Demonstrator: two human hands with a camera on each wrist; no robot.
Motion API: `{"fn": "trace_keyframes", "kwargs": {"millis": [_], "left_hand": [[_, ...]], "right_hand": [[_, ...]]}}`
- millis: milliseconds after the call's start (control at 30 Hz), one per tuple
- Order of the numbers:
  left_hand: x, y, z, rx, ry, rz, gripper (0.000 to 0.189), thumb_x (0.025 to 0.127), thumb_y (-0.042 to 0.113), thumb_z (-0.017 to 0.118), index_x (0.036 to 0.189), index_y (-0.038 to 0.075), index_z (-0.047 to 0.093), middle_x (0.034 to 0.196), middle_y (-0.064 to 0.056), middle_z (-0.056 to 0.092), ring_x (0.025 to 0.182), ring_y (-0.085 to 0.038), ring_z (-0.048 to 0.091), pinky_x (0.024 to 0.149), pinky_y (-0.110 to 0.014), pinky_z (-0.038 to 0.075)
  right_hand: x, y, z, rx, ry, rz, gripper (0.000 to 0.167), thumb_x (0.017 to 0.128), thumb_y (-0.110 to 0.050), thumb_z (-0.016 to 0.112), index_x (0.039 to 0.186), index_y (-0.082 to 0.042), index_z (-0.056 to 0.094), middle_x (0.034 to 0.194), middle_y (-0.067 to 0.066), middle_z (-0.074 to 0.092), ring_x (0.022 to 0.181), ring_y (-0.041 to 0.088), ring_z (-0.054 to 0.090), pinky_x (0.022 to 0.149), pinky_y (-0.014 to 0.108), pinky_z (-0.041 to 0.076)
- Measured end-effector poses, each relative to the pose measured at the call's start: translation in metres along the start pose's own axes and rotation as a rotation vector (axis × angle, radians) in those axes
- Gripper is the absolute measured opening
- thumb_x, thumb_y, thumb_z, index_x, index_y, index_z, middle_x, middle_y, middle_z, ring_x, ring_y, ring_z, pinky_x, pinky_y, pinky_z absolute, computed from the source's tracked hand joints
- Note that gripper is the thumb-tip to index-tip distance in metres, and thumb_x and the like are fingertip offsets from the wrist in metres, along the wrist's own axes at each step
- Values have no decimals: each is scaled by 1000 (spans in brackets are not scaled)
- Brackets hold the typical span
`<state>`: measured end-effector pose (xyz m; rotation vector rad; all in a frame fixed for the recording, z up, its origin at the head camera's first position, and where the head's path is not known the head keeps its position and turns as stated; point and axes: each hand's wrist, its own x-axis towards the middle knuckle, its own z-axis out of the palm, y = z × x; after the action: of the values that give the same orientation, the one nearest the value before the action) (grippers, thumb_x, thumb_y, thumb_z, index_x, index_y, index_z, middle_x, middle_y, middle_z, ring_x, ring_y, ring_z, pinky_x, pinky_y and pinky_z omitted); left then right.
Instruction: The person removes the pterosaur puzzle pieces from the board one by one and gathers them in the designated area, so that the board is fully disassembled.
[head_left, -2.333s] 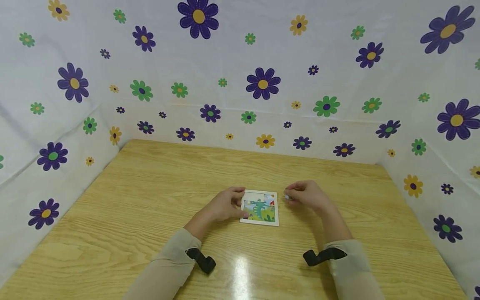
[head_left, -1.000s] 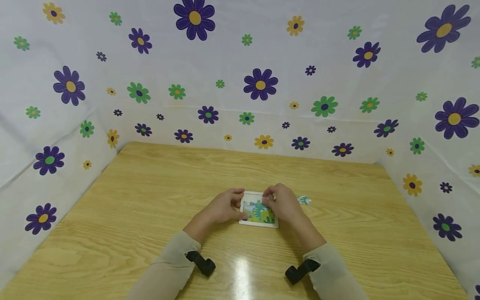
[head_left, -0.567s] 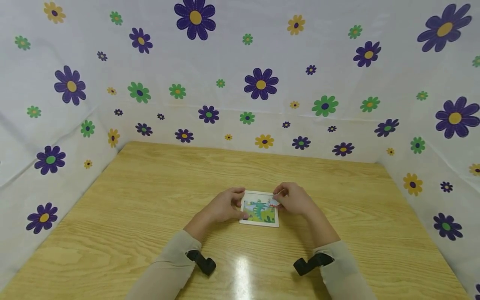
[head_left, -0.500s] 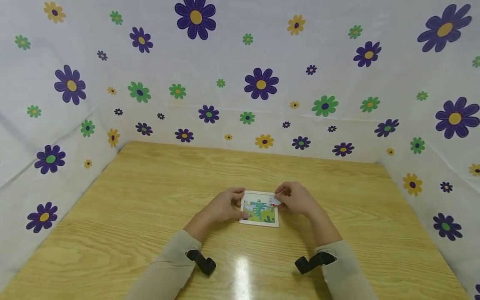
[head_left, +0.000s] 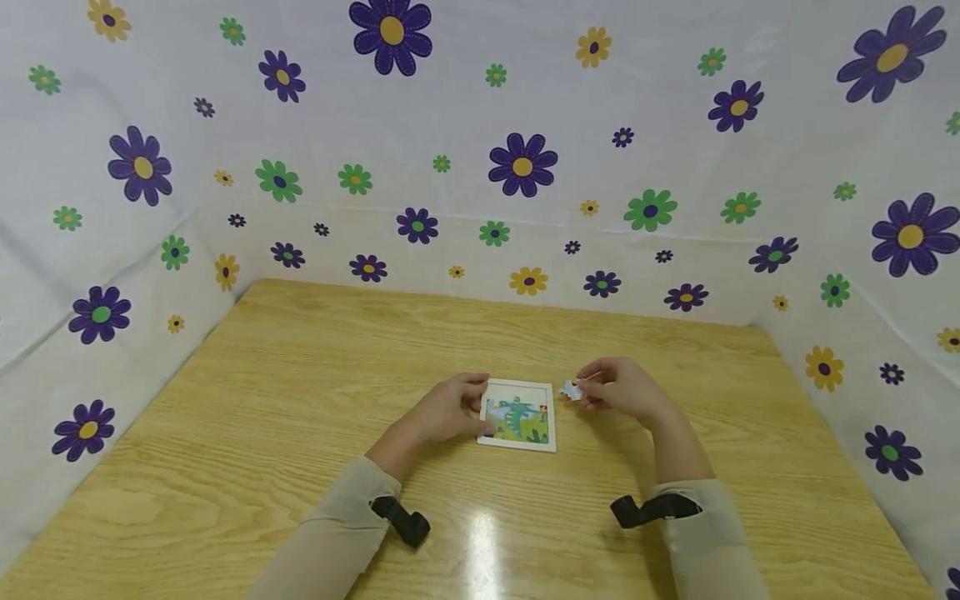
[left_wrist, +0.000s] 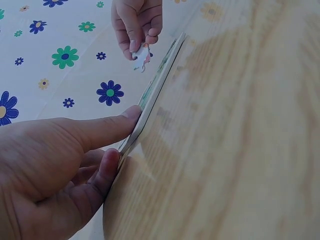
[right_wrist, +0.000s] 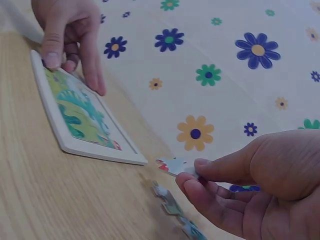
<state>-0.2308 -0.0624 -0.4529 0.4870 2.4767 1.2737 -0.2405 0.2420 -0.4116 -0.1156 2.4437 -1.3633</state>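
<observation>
Though earlier over frame (head_left: 517, 446), piece (head_left: 570, 391) now beside it.

A piece (right_wrist: 172, 165) is pinched by the right grip (right_wrist: 260, 182) near loose pieces (right_wrist: 172, 208); the puzzle (right_wrist: 82, 117) is held by the left grip (right_wrist: 74, 35).

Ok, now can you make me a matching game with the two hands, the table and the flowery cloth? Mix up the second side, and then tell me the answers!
Things:
1. flowery cloth
2. right hand
3. table
4. left hand

Places, colours and states:
A. holding the edge of the puzzle frame
B. yellowish brown, with wood grain
C. standing up behind the table
D. pinching a puzzle piece off to the side of the frame

Right pairs: 1-C, 2-D, 3-B, 4-A
</observation>
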Motion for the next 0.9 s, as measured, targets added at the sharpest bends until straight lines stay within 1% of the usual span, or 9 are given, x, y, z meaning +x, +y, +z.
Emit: {"fn": "trace_keyframes", "kwargs": {"millis": [167,267,367,467,533,633,733,800,900], "left_hand": [[1,0,1,-10,5,-10,86,79,19,87,152,8,43,127,-5,60,94,-14,54,83,-29,46],[2,-1,2,-9,5,-17,85,79,19,87,151,8,43,131,-4,58,95,-14,54,83,-29,46],[2,-2,2,-4,3,-14,85,79,19,86,152,8,43,125,-3,60,95,-14,53,82,-30,45],[2,-2,1,-5,-2,-5,85,80,20,86,152,8,42,118,-3,60,93,-15,53,82,-30,44],[2,-2,1,-11,-6,0,85,80,19,85,152,8,42,119,-3,59,94,-15,53,82,-30,45],[1,-1,1,-20,-8,1,85,81,19,85,152,8,41,125,-4,59,94,-15,53,82,-30,45],[1,-1,1,-21,0,-3,85,80,18,86,152,8,42,130,-5,58,95,-14,53,83,-30,46],[2,-1,1,-20,4,-5,85,80,19,86,152,8,42,131,-5,58,95,-14,53,84,-29,46],[2,-2,1,-21,1,-5,86,80,19,86,152,8,42,127,-5,60,94,-14,54,83,-29,46]], "right_hand": [[-5,7,-14,20,2,5,32,98,-9,63,125,9,58,105,19,66,84,18,69,79,33,59],[-9,11,-22,32,3,0,34,98,-10,63,126,9,57,105,17,66,85,18,69,80,33,59],[-12,15,-29,53,-1,1,36,99,-11,62,126,11,55,102,15,67,85,16,67,80,31,59],[-15,19,-36,57,3,25,38,100,-13,62,128,12,53,102,14,66,84,14,65,79,29,58],[-15,23,-39,58,10,45,40,100,-15,62,129,11,53,104,15,66,84,14,66,78,28,58],[-17,28,-44,70,23,67,42,100,-15,62,130,11,51,106,15,67,85,13,67,78,27,58],[-18,31,-47,90,44,79,42,100,-15,62,131,12,51,105,13,67,85,12,68,79,27,57],[-19,32,-48,93,67,89,42,99,-15,63,130,12,51,103,11,66,85,11,67,79,26,57],[-21,36,-51,92,98,101,43,99,-13,63,130,14,51,100,8,65,83,10,66,77,25,57]]}}
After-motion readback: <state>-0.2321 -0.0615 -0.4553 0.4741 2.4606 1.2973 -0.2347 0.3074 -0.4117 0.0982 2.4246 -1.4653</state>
